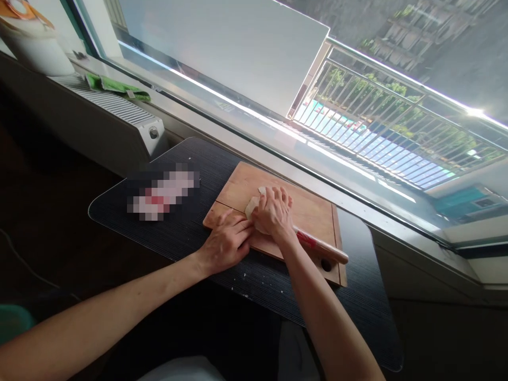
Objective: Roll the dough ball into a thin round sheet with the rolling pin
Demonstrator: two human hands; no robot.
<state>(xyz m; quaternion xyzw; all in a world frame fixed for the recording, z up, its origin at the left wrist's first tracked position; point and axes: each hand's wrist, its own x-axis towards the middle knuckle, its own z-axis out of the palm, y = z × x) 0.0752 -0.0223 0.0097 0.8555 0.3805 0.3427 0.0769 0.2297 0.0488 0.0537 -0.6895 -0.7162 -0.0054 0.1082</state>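
A wooden cutting board (309, 209) lies on a dark ribbed table (206, 174) by the window. On the board sits a pale lump of dough (251, 205). My right hand (273, 211) is curled over the dough and presses down on it. A wooden rolling pin (323, 247) with a red band lies under my right wrist and pokes out toward the board's right corner. My left hand (226, 241) rests flat on the board's near-left edge, fingers stretched toward the dough.
A blurred pink and red object (162, 193) lies on the table's left part. A white radiator (115, 106) with a green cloth (115, 84) stands at the back left. A large window (357, 106) runs behind the table. White crumbs dot the near edge.
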